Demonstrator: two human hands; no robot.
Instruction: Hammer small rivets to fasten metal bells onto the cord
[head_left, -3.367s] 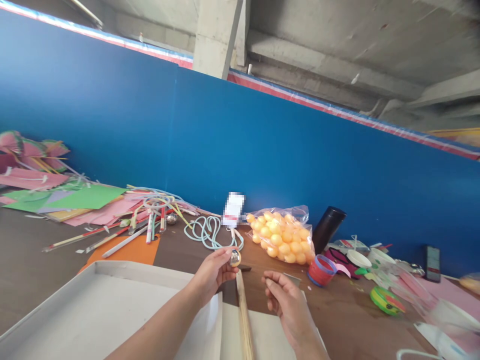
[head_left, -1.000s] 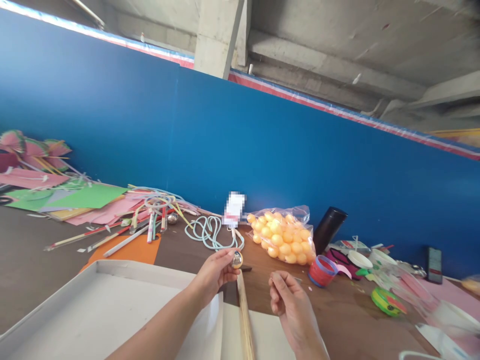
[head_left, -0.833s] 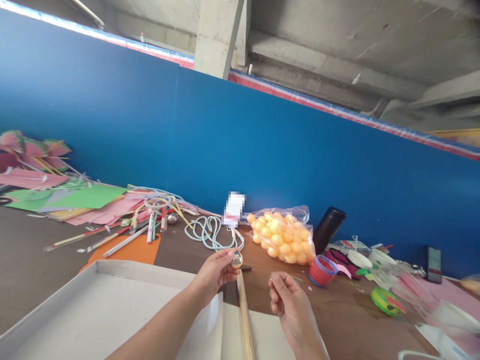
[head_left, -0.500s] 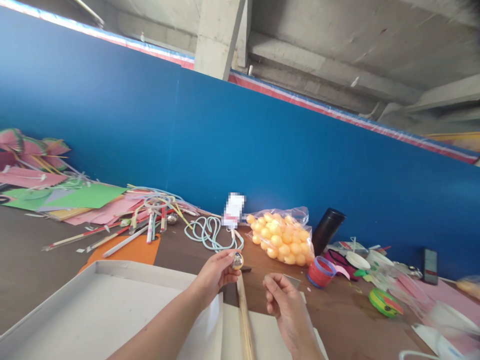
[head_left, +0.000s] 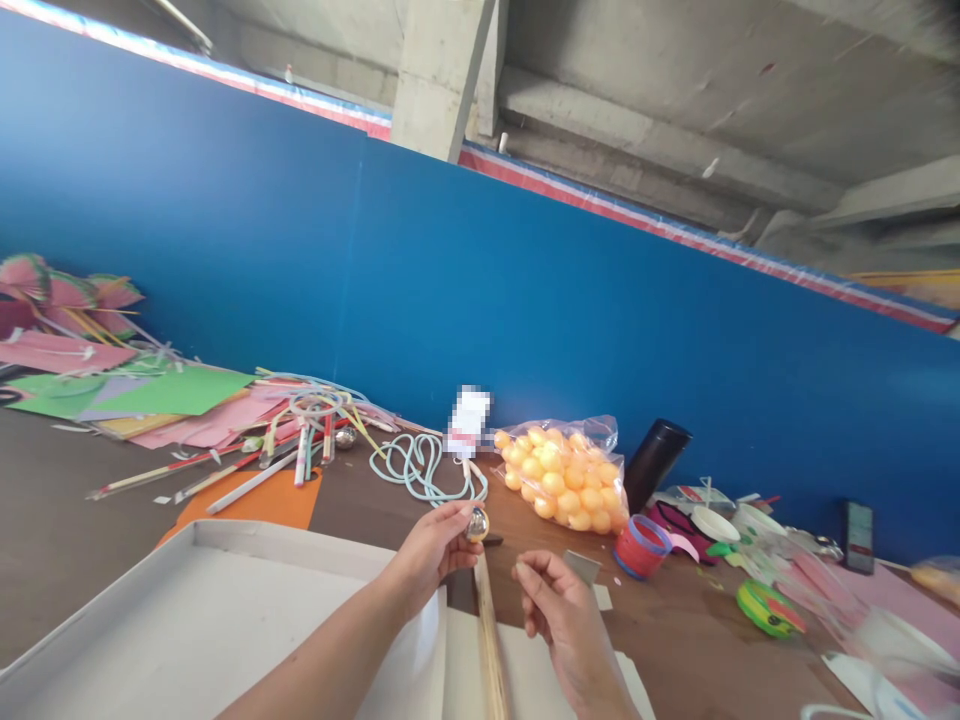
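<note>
Between the thumb and fingers of my left hand [head_left: 435, 548] is a small shiny silver ball [head_left: 477, 524], held over the table. My right hand [head_left: 559, 610] is a little to the right, with its thumb and forefinger pinched together. Whatever may be in that pinch is too small to make out. A pale bundle of thin wooden sticks [head_left: 492, 650] runs lengthwise below and between the hands, on top of cream sheets [head_left: 457, 655]. Behind my right fingers lies a small grey flat piece [head_left: 582, 567].
A white tray-like box [head_left: 210, 610] lies front left. Behind are coiled light-blue cord [head_left: 409, 468], a bag of orange balls [head_left: 562, 478] and a black bottle [head_left: 657, 460]. Red tape rolls [head_left: 640, 548], a green-yellow tape measure-like case [head_left: 771, 608] and a phone [head_left: 859, 537] lie right.
My right hand has shifted slightly left, nearer the ball, still pinched. My left hand keeps its hold on the silver ball, almost unmoved.
</note>
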